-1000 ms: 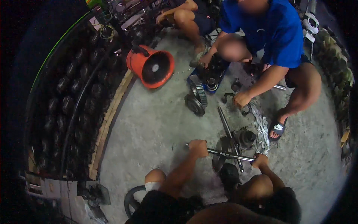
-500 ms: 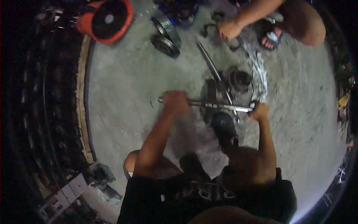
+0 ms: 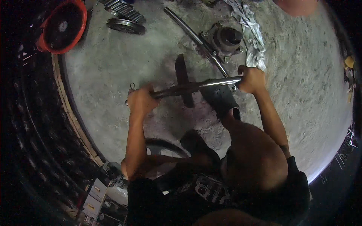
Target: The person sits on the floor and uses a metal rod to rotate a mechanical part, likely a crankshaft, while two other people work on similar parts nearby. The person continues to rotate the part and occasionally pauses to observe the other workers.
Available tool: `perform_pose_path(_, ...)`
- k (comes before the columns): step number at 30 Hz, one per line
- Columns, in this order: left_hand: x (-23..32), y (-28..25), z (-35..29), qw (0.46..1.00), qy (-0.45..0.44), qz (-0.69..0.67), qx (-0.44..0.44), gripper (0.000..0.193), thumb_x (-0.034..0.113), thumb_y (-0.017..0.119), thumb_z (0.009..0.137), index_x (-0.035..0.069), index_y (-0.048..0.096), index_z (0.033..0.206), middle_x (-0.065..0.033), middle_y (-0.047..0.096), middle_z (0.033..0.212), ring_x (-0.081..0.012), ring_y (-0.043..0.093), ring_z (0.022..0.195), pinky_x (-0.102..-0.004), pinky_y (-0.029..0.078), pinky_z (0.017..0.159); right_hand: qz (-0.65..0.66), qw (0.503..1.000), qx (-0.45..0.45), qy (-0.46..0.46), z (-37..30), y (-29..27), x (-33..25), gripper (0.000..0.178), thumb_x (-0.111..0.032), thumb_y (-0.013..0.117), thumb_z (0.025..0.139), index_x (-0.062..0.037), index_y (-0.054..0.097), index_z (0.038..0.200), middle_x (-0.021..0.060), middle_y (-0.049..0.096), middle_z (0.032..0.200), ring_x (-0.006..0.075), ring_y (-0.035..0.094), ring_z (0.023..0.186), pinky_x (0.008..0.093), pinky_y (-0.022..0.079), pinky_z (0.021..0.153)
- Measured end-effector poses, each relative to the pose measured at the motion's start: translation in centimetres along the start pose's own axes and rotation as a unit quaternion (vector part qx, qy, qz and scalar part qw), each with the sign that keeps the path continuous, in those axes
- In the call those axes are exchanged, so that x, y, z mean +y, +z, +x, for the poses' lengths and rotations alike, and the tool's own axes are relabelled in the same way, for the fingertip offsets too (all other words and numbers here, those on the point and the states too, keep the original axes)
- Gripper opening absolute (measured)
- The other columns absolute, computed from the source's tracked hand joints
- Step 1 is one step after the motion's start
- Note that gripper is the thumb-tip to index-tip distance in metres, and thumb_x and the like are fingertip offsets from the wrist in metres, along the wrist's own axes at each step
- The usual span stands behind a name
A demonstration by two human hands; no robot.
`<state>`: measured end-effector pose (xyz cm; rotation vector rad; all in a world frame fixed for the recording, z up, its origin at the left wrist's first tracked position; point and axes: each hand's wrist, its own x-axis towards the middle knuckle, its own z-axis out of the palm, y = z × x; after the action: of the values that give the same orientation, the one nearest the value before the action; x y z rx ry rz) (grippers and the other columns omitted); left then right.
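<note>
A long metal rod [image 3: 220,81] lies crosswise between my hands, shiny toward the right and darker toward the left. My left hand [image 3: 141,101] is wrapped round its left end, where a thin wire loop [image 3: 132,86] sticks up. My right hand [image 3: 252,80] grips the right end. A dark flat strip [image 3: 181,67] crosses beneath the rod's middle; whether it is attached, I cannot tell. Beyond, a second metal rod [image 3: 188,32] lies slanting on the concrete floor, its near end close to my right hand. Beside that rod sits a round metal hub [image 3: 226,39] with a dark cap.
My sandalled foot [image 3: 220,98] is under the held rod. Crumpled silvery sheeting [image 3: 252,41] lies right of the hub. At the far left are a toothed metal part [image 3: 122,9], a grooved wheel [image 3: 125,26] and a round red-rimmed object [image 3: 64,26]. A person's knee [image 3: 298,5] shows at the far right.
The view has shifted, so the floor items sit higher and farther left. My left hand has moved left and toward me with the rod's end. The other person's hand has left the view.
</note>
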<state>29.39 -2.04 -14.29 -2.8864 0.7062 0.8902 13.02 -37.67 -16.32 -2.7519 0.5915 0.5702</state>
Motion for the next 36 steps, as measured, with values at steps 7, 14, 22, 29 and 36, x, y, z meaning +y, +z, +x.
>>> perform_pose_path(7,-0.9,1.2,-0.6,1.0,-0.006,-0.001,0.002,0.032,0.037,0.079,0.067,0.014,0.074,0.089,-0.0118,0.072,0.079,-0.0332,0.07,0.078,-0.0423,0.051,0.077,-0.022,0.997,-0.072,0.014,0.5,0.1,-0.8,0.038,-0.03,0.07,0.061,-0.0191,0.068,0.097,0.0141,0.072,0.086,0.0353,0.07,0.081,0.0455,0.055,0.07)
perform_pose_path(14,-2.4,2.3,-0.3,0.999,-0.011,-0.047,0.009,0.041,0.039,0.079,0.066,0.018,0.075,0.102,-0.0109,0.073,0.087,-0.0324,0.071,0.088,-0.0441,0.054,0.081,-0.01,1.0,-0.004,-0.011,-0.6,-0.4,-2.7,0.045,-0.022,0.07,0.059,-0.0177,0.066,0.103,0.0123,0.072,0.087,0.0358,0.07,0.08,0.0457,0.055,0.07)
perform_pose_path(22,-5.3,4.8,0.7,0.999,0.003,-0.047,0.015,0.045,0.037,0.079,0.064,0.018,0.072,0.104,-0.0106,0.073,0.093,-0.033,0.07,0.09,-0.0439,0.055,0.08,-0.016,0.998,0.039,-0.054,-1.6,-1.8,-4.9,0.046,-0.022,0.067,0.062,-0.0133,0.068,0.106,0.0099,0.071,0.089,0.0326,0.07,0.083,0.0438,0.057,0.076)
perform_pose_path(29,-0.3,1.2,-0.6,0.998,-0.06,0.015,-0.018,0.056,0.035,0.078,0.066,0.021,0.067,0.119,-0.0106,0.073,0.102,-0.0317,0.07,0.095,-0.0442,0.055,0.083,0.007,1.0,0.0,-0.018,0.9,2.5,0.6,0.059,-0.022,0.071,0.055,-0.0156,0.068,0.113,0.0095,0.071,0.093,0.0327,0.07,0.085,0.044,0.056,0.077)
perform_pose_path(36,5.5,-1.1,-1.7,0.993,-0.087,0.052,-0.064,0.063,0.037,0.075,0.07,0.018,0.06,0.128,-0.0077,0.068,0.116,-0.0267,0.065,0.109,-0.0431,0.048,0.096,0.045,0.996,0.064,-0.05,3.3,7.0,4.8,0.082,-0.026,0.079,0.061,-0.0181,0.052,0.137,0.0133,0.051,0.139,0.0361,0.048,0.126,0.045,0.044,0.103)
